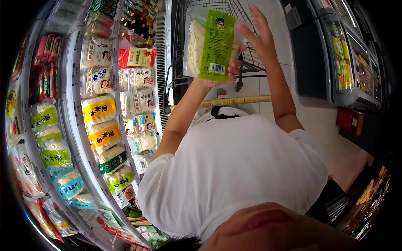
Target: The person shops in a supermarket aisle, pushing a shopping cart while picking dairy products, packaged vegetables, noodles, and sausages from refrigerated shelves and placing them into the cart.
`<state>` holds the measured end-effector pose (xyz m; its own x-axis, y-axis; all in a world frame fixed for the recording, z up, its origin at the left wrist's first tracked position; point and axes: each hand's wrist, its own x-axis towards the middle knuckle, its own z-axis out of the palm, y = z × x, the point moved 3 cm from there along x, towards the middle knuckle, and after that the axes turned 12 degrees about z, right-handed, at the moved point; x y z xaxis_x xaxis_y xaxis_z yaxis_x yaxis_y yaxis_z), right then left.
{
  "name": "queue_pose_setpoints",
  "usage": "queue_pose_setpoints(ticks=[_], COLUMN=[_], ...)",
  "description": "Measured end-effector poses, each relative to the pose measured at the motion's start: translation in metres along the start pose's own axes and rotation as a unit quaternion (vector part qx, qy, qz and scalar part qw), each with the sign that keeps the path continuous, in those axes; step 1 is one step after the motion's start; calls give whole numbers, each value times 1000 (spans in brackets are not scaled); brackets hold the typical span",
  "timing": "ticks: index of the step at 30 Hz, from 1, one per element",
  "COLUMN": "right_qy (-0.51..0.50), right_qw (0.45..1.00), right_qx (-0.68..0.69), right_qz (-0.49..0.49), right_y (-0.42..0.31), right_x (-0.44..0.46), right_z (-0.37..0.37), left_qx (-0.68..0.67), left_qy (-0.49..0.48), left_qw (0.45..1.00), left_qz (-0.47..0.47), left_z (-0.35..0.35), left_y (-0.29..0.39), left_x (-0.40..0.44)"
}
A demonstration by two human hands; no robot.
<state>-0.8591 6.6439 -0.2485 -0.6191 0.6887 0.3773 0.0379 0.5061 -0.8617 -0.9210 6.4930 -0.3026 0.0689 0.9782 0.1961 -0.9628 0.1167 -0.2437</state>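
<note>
A clear bag of pale fresh noodles with a bright green label [215, 46] is held up in front of my body, over the shopping cart. My left hand [233, 72] supports it from beneath and behind, its fingertips wrapping round the lower right edge. The label bears a small cartoon face, lines of dark print and a barcode. Beside the bag's right edge is my right hand [261, 35], open with fingers stretched upward. Its thumb points at the bag; whether it touches the plastic I cannot tell.
A wire shopping cart [247, 54] with a yellowish handle [226, 101] stands before me. Refrigerated shelves [77, 104] on the left carry noodle bags with orange [99, 109], green and blue labels. Glass-fronted freezers [339, 54] line the right side, with a red box [350, 121] nearby.
</note>
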Motion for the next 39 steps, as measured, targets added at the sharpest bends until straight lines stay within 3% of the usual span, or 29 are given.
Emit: queue_pose_setpoints(ticks=[1,3,4,5,6,7,8,10,11,12,13,14,15,16,18,24,26,27,28,32,39], right_qy=[-5,-137,-142,-227,-310,-316,-306,-303,-301,-298,-303,-303,-298,-304,-327,-253,-277,-289,-319,-424,-438], right_qw=[1000,980,978,950,912,910,914,916,922,927,927,933,925,925,879,910,908,894,884,819,810], right_qx=[0,69,68,88,107,105,116,127,112,99,100,-24,-146,-142,-340,-325,-312,-342,-340,-386,-381], right_qz=[0,130,136,194,247,246,239,230,217,204,197,192,183,176,65,52,46,-20,-26,18,83], right_y=[5,20,27,37,44,47,50,58,64,70,73,79,87,97,129,286,282,296,288,305,322], right_x=[7,16,21,25,27,32,37,47,54,60,62,60,58,55,41,6,-12,-25,-37,-59,-61], right_z=[0,8,7,10,14,16,16,19,21,26,34,43,53,68,100,132,130,134,132,126,109], left_qx=[18,1,-13,-18,66,150,148,-35,16,63,19,106,97,100,105,103,88,85,91,93,105], left_qy=[16,7,-2,-2,76,152,150,64,127,297,420,473,435,407,364,349,363,361,366,372,363], left_qw=[1000,1000,999,999,995,977,977,988,973,889,808,753,766,774,778,770,768,769,764,757,756], left_qz=[-17,-27,-41,-36,-9,19,25,135,194,342,413,445,462,475,501,524,520,521,523,529,535], left_z=[-3,-11,-12,-12,-15,-17,-30,-72,-76,-87,-94,-83,-76,-61,-41,-43,-48,-55,-56,-54,-49], left_y=[-2,-1,-3,-2,3,11,22,57,72,84,97,100,105,103,100,86,81,80,79,76,71], left_x=[-2,-2,-2,-3,-3,-4,-6,-16,-28,-48,-69,-83,-95,-101,-108,-132,-140,-145,-148,-150,-143])
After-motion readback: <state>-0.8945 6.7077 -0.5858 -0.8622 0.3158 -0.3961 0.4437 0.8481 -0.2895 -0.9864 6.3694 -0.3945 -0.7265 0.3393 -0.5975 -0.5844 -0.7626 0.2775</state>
